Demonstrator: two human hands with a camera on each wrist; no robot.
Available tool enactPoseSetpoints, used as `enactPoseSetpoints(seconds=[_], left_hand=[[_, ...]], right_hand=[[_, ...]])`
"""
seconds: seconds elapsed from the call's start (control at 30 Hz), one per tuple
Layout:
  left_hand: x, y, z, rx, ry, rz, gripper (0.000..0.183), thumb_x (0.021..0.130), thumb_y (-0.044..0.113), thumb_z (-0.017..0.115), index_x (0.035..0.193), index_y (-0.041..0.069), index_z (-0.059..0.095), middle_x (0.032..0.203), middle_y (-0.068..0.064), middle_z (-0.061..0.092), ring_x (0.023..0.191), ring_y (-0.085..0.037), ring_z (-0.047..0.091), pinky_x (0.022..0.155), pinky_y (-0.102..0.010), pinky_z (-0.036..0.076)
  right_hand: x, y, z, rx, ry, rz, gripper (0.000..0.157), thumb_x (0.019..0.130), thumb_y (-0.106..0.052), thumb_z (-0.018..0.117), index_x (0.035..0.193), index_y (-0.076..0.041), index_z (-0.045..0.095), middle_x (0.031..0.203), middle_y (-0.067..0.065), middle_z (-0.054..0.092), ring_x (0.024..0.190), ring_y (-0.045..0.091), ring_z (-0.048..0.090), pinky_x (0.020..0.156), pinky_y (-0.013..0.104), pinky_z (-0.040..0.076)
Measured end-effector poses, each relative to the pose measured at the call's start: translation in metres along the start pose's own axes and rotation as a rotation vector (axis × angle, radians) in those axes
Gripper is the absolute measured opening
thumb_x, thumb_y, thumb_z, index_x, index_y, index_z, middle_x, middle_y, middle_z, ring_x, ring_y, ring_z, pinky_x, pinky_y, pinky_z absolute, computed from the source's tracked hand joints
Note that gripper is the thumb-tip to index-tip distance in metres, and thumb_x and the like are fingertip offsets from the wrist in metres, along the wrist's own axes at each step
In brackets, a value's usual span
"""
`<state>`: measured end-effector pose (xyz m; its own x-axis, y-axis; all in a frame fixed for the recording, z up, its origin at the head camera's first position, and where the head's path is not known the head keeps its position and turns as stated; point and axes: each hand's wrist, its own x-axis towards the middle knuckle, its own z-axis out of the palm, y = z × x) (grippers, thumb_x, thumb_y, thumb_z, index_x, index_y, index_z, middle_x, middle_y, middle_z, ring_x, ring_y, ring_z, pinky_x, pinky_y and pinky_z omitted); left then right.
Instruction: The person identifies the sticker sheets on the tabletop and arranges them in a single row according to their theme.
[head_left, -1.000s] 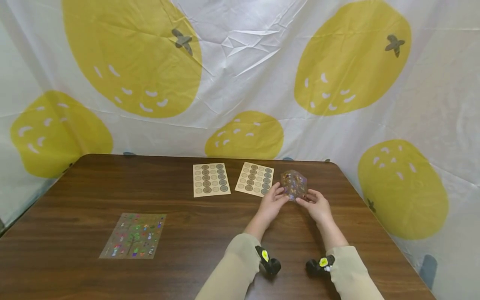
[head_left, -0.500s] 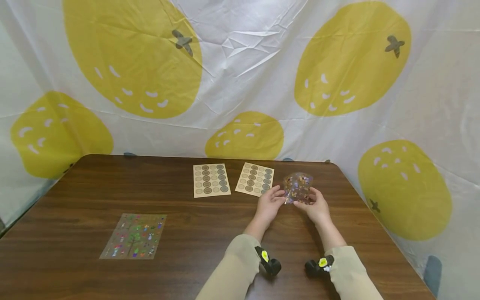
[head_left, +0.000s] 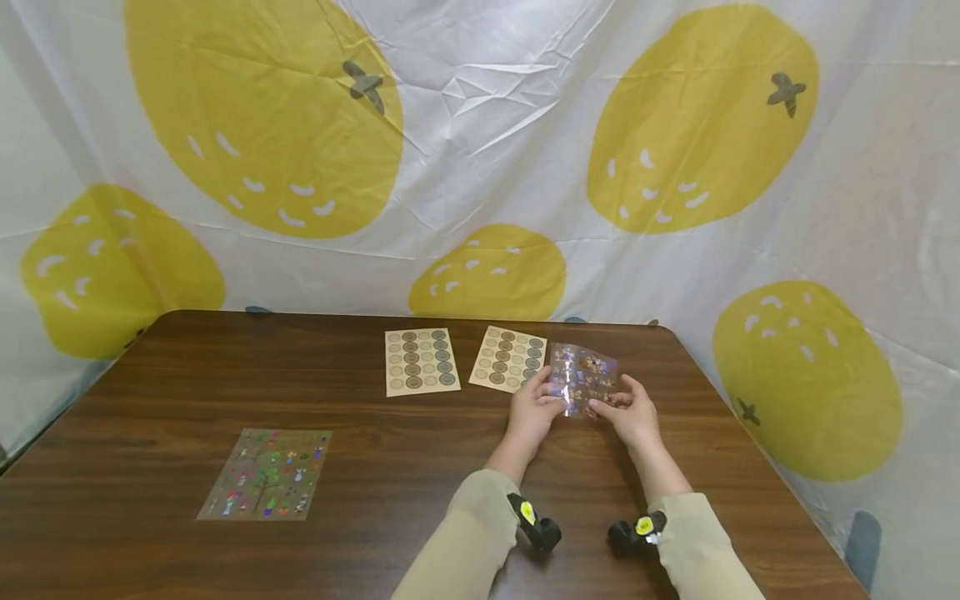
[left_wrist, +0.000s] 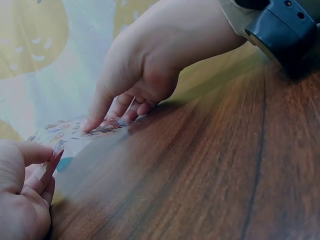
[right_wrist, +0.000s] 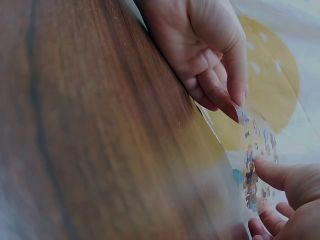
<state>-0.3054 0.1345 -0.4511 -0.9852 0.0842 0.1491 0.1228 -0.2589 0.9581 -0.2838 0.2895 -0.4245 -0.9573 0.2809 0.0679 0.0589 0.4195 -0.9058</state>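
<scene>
A clear sticker sheet (head_left: 592,379) printed with small colourful figures is held up over the right part of the table, slightly bent and catching a glare. My left hand (head_left: 531,410) pinches its near left corner between thumb and fingers. At the opposite side, my right hand (head_left: 634,410) grips the near right edge, thumb on the printed face and fingers behind. In the left wrist view, the sheet (left_wrist: 60,132) spans the gap between both hands. The right wrist view gives the printed film (right_wrist: 251,175) nearly edge-on, with the right thumb pressed on it.
Two cream sheets with rows of round stickers, one (head_left: 422,362) further left and one (head_left: 507,354) beside my left hand, lie toward the table's back. Another transparent sticker sheet (head_left: 266,475) lies flat at left on the wooden table (head_left: 375,533). A lemon-print curtain (head_left: 480,150) hangs behind.
The held sheet has shifted a little to the left and tipped so more of its printed face shows, with a bright glare. My left hand has moved slightly left and nearer.
</scene>
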Motion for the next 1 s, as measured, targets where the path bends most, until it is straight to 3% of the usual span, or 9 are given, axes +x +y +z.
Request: enactPoseSetpoints(seconds=[0.27, 0.47, 0.6, 0.83, 1.0], left_hand=[[0.0, 0.003, -0.002, -0.055, -0.034, -0.024, 0.069, 0.072, -0.016, 0.06, 0.135, -0.001, 0.037, 0.099, -0.017, 0.064, 0.081, -0.025, 0.063, 0.068, -0.026, 0.051], [-0.001, 0.009, -0.005, -0.029, -0.047, -0.025, 0.065, 0.073, -0.013, 0.062, 0.133, 0.002, 0.041, 0.088, -0.015, 0.066, 0.073, -0.017, 0.063, 0.068, -0.024, 0.051], [0.0, 0.009, -0.008, 0.024, -0.03, -0.001, 0.063, 0.072, -0.005, 0.068, 0.13, 0.006, 0.046, 0.076, -0.011, 0.064, 0.062, -0.01, 0.056, 0.061, -0.021, 0.048], [-0.003, 0.011, -0.014, -0.009, -0.083, 0.044, 0.058, 0.076, -0.006, 0.064, 0.129, 0.009, 0.046, 0.069, -0.01, 0.06, 0.053, -0.025, 0.061, 0.061, -0.032, 0.053], [-0.005, 0.014, -0.018, -0.008, -0.115, 0.095, 0.056, 0.077, -0.006, 0.062, 0.129, 0.007, 0.046, 0.07, -0.008, 0.06, 0.051, -0.024, 0.061, 0.059, -0.031, 0.052]], right_hand=[[0.0, 0.002, -0.007, 0.017, -0.005, 0.004, 0.073, 0.081, -0.013, 0.067, 0.14, -0.004, 0.025, 0.092, 0.009, 0.051, 0.084, 0.018, 0.047, 0.077, 0.03, 0.041], [0.001, 0.001, -0.013, 0.033, -0.027, -0.021, 0.07, 0.083, -0.014, 0.065, 0.141, -0.008, 0.027, 0.089, 0.006, 0.052, 0.082, 0.015, 0.049, 0.077, 0.028, 0.042], [0.003, 0.0, -0.016, 0.043, -0.039, -0.033, 0.069, 0.083, -0.016, 0.065, 0.14, -0.01, 0.029, 0.088, 0.005, 0.053, 0.078, 0.013, 0.05, 0.069, 0.026, 0.044], [0.006, -0.001, -0.021, 0.067, -0.037, -0.081, 0.066, 0.082, -0.014, 0.066, 0.139, -0.011, 0.033, 0.084, 0.003, 0.056, 0.07, 0.01, 0.052, 0.058, 0.024, 0.044], [0.005, -0.005, -0.022, 0.082, -0.061, -0.101, 0.065, 0.082, -0.012, 0.065, 0.139, -0.012, 0.033, 0.085, 0.005, 0.058, 0.068, 0.01, 0.054, 0.058, 0.025, 0.047]])
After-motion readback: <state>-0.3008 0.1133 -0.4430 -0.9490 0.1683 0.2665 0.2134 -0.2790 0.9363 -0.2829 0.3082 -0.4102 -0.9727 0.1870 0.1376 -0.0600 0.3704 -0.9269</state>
